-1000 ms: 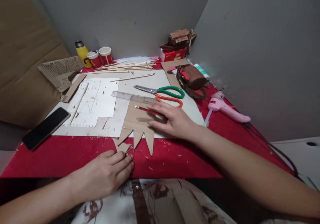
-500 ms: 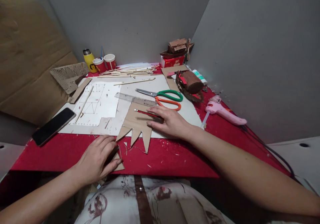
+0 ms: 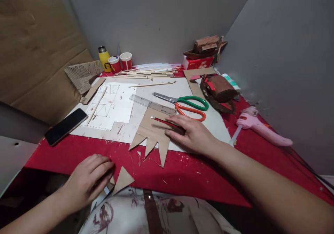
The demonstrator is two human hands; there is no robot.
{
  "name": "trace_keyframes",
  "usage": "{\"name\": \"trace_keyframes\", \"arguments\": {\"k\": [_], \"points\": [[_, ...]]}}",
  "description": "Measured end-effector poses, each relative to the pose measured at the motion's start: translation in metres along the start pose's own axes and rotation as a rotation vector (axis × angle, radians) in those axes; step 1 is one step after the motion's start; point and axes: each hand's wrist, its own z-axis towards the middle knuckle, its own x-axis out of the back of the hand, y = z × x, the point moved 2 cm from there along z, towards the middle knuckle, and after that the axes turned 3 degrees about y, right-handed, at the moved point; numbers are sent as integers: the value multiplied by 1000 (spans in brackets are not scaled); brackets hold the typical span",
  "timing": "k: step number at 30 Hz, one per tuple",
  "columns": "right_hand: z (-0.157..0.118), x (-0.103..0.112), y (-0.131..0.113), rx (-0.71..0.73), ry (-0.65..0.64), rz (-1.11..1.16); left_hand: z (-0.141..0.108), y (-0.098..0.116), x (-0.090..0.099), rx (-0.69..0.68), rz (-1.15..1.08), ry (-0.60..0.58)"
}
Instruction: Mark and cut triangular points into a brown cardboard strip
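My right hand (image 3: pixel 194 133) rests over a piece of brown cardboard (image 3: pixel 153 126) with pointed, toothed cuts along its near edge. Between its thumb and fingers is a slim red craft knife (image 3: pixel 167 121), the metal tip pointing left. My left hand (image 3: pixel 91 175) is at the table's front edge, fingers loosely bent and plainly gripping nothing. Just right of it lies a cardboard triangle (image 3: pixel 124 180), with a smaller scrap partly hidden by the fingers. Scissors (image 3: pixel 180 102) with green and orange handles and a clear ruler (image 3: pixel 153 104) lie beyond the toothed cardboard.
A phone (image 3: pixel 66 126) and a drawn paper sheet (image 3: pixel 117 105) lie left. Thin wooden sticks (image 3: pixel 148 74), paper cups (image 3: pixel 126 61) and a yellow bottle (image 3: pixel 104 59) stand behind. Brown models (image 3: pixel 219 89) and a pink glue gun (image 3: pixel 261 126) are on the right.
My left hand has let go of the cardboard triangle and drawn away to the left. The right hand keeps the knife over the toothed cardboard. The camera view has shifted.
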Motion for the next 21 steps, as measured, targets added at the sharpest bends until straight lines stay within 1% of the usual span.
{"name": "trace_keyframes", "arguments": {"k": [2, 4, 7, 8, 10, 12, 15, 18, 21], "points": [[0, 0, 0, -8, -3, -3, 7, 7, -6, -14, -21, 19], [0, 0, 0, -16, -8, -9, 19, 15, -11, -51, -34, 11], [0, 0, 0, -26, -15, -16, 42, 27, -18, -190, -21, -42], [-1, 1, 0, -29, -15, -17, 50, 30, -20, -211, -17, -69], [-1, 1, 0, -33, -15, -16, 61, 31, -25, -209, -29, -108], [-2, 2, -1, -34, -18, -11, 66, 29, -29, -194, -66, -136], [-3, 3, -2, -30, -21, -5, 61, 25, -28, -218, -115, -126], [-2, 2, -1, -18, -17, -13, 43, 18, -19, -261, -96, -93], [-2, 3, 0, -14, -8, -28, 18, 8, -5, -198, -58, -92]]}}
